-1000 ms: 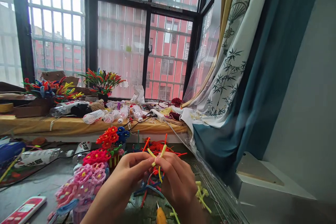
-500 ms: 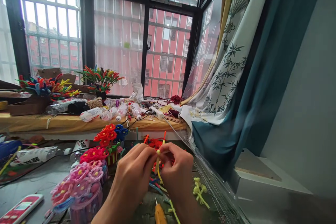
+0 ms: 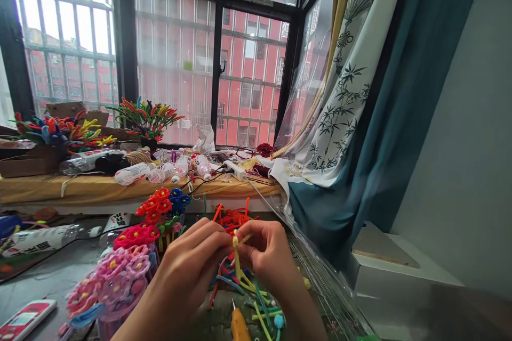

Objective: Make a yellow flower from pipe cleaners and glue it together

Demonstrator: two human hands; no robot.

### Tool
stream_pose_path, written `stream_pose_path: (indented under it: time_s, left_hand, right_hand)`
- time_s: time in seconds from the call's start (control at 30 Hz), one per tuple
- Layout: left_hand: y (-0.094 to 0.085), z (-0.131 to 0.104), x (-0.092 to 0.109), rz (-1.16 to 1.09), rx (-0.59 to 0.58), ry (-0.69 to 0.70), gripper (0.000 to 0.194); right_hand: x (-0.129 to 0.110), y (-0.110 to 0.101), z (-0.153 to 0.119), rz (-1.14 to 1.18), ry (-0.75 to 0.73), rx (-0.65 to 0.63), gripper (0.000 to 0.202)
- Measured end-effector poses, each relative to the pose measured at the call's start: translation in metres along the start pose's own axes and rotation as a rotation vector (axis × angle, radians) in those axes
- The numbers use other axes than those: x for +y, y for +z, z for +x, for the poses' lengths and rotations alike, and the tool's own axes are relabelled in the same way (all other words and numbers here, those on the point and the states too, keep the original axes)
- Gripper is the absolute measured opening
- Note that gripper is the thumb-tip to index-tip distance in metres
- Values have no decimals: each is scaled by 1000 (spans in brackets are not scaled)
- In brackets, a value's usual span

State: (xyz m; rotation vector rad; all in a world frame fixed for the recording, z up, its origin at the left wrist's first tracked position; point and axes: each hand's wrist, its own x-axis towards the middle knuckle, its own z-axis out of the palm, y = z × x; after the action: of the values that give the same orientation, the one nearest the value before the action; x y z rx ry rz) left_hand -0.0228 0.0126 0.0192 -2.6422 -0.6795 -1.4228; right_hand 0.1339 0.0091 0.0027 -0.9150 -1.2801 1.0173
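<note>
Both hands meet above the table, pinching a pale yellow pipe cleaner between them. My left hand has its thumb and fingertips pressed at the top of it, where a small knot or loop shows. With thumb and forefinger, my right hand grips a short end that sticks out sideways. The longer part hangs down below the fingers. Under the hands lie loose yellow, blue and green pipe cleaners, and a tool with an orange handle and a metal tip.
Pink pipe-cleaner flowers and red ones stand on the left, near a red-and-white device. Behind are red pipe cleaners. Several plastic bottles lie on the sill. Clear plastic sheeting hangs on the right.
The yellow pipe cleaner has turned, and a short end now points right in my right fingers. My right forearm now covers most of the yellow piece on the right. The view has shifted slightly.
</note>
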Motion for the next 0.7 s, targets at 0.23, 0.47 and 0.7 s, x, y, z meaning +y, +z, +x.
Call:
stream_pose_path:
  time_s: [0.23,0.47,0.7]
  left_hand:
    - [-7,0,-7,-232,-57,-516,26]
    - [-8,4,4,-598,24,-823,36]
    - [-7,5,5,-737,38,-812,32]
  right_hand:
    - [-10,4,-3,55,-68,56,19]
    - [-13,-2,-4,222,3,-85,38]
    - [-15,-7,-4,199,-20,-153,31]
